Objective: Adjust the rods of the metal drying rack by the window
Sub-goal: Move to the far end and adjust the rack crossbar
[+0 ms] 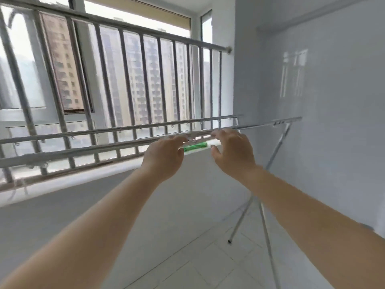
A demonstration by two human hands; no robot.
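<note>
The metal drying rack has two long horizontal rods by the window: a far rod [129, 128] and a near rod [83, 152]. The near rod continues to the right as a thinner tube [260, 125]. My left hand [164, 156] curls over the thick end of the near rod, fingers on top and thumb beneath. My right hand [231, 152] hovers at the thinner tube just right of the joint; its fingers lie over the tube and its thumb hangs well apart below. The view is blurred.
The rack's crossed legs [262, 209] stand on the tiled floor at the right, near the white wall [323, 101]. A barred window railing [129, 80] runs behind the rods. A green object [195, 146] lies on the sill between my hands.
</note>
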